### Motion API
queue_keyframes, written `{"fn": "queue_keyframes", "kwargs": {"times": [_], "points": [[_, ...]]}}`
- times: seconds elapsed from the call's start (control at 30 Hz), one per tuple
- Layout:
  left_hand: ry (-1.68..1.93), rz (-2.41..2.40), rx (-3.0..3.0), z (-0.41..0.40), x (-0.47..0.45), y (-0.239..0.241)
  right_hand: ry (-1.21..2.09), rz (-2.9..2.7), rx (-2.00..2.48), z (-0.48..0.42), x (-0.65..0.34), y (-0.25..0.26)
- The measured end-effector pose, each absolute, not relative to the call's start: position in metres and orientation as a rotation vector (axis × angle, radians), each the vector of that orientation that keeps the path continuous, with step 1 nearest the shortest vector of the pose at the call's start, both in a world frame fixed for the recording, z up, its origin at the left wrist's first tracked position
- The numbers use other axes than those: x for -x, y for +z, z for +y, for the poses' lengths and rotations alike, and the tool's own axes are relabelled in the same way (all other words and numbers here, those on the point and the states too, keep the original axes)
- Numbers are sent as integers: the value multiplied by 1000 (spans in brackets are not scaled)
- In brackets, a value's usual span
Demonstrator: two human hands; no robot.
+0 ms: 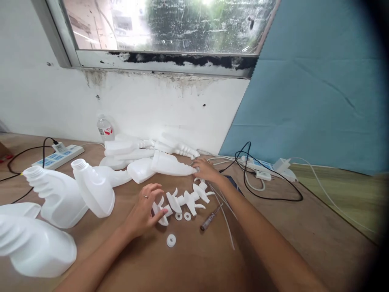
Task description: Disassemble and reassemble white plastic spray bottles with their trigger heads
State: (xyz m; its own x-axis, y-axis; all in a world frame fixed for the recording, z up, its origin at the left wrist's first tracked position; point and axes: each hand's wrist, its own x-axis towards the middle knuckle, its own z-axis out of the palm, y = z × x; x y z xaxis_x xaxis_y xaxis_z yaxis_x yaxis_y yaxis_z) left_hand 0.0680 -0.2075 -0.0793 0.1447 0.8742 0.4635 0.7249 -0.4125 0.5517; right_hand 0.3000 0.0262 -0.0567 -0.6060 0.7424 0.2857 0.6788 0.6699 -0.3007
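My left hand (147,209) is open, thumb and fingers apart, around the nearest white trigger spray head (161,213). Whether it touches the spray head I cannot tell. Farther off, my right hand (206,169) has its fingers closed at the neck of a white plastic spray bottle (170,164) lying on its side. More trigger spray heads (191,200) lie in a row between my hands. White washers (178,216) sit just below the row, and a white ring (171,240) lies closer to me.
Upright white bottles (94,190) stand at the left, with more lying against the wall. A screwdriver (211,218) and thin white tubes (226,223) are near my right forearm. Power strips (60,156) and black cables (273,192) flank the work area. A clear bottle (105,127) stands behind.
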Motion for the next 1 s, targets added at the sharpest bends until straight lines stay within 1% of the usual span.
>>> {"fn": "queue_keyframes", "kwargs": {"times": [0.07,0.13,0.2,0.27,0.37,0.5,0.57,0.6,0.63,0.67,0.7,0.77,0.8,0.83,0.87,0.9,1.0], "points": [[1366,1629,-2076,-204,-67,-81,220,-2444,1023,15,-308,-48],[1697,1618,-1735,-198,-66,-83,213,-2385,923,-3,-320,-36],[1894,1514,-1362,-193,-64,-84,204,-2337,831,-27,-334,-26],[1886,1411,-1159,-192,-63,-79,196,-2288,656,-52,-346,-19],[1768,1399,-1148,-200,-64,-62,175,-2290,515,-82,-361,-13],[1504,1250,-1238,-219,-73,-39,81,-2208,523,-94,-369,-12],[1435,1328,-1318,-226,-78,-35,81,-2082,596,-93,-367,-15],[1467,1404,-1412,-229,-81,-36,125,-1960,647,-93,-364,-17],[1530,1452,-1549,-230,-82,-39,215,-1806,691,-94,-360,-19],[1630,1444,-1716,-230,-83,-42,375,-1648,725,-95,-355,-21],[1747,1378,-1889,-230,-84,-46,612,-1518,744,-97,-350,-23],[1909,1168,-2161,-229,-84,-55,1221,-1350,726,-103,-341,-21],[1911,1088,-2235,-229,-85,-59,1505,-1296,689,-108,-337,-19],[1868,1052,-2255,-230,-86,-62,1713,-1235,646,-112,-332,-15],[1803,1051,-2222,-232,-88,-65,1825,-1165,612,-116,-329,-11],[1737,1076,-2131,-235,-92,-67,1850,-1089,587,-120,-326,-6],[1589,1181,-1522,-245,-108,-68,1757,-954,546,-132,-321,6]]}}
